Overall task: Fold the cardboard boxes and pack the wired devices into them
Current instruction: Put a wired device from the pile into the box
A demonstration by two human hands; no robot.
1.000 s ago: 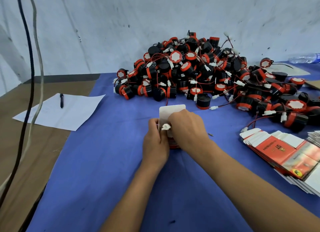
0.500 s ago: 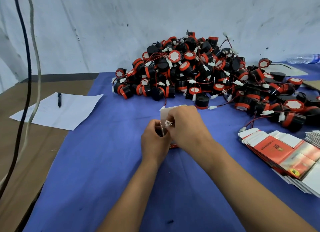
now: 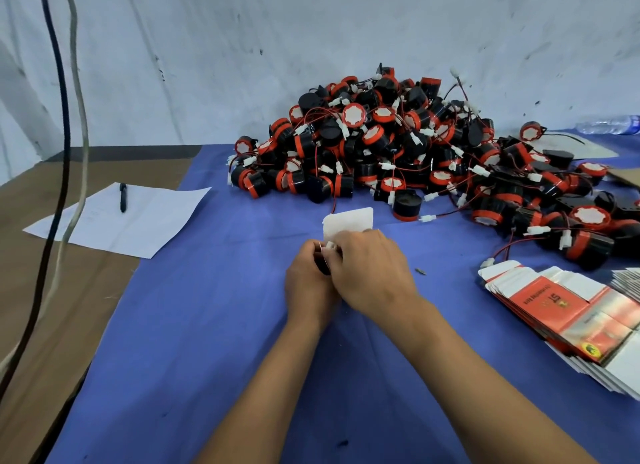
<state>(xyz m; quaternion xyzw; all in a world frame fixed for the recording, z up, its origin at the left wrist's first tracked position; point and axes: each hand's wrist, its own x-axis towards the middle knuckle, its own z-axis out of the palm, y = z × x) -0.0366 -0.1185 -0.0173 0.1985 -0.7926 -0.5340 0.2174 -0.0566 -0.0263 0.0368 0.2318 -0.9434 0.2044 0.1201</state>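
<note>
Left hand (image 3: 310, 283) curled round a small box (image 3: 348, 223), its white flap up. Right hand (image 3: 372, 273) pinches a white plug (image 3: 330, 246) at the opening. One device going in, I judge. Behind, a big pile of devices (image 3: 415, 152) unpacked; far right, flat boxes (image 3: 568, 308) unfolded.

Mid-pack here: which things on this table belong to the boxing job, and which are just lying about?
Job:
- box with white flap up, held by left hand and right hand
- white connector at the fingertips
- pile of wired devices
- stack of flat boxes

Lying about:
- paper sheet
- pen
- water bottle
- hanging cables
</note>
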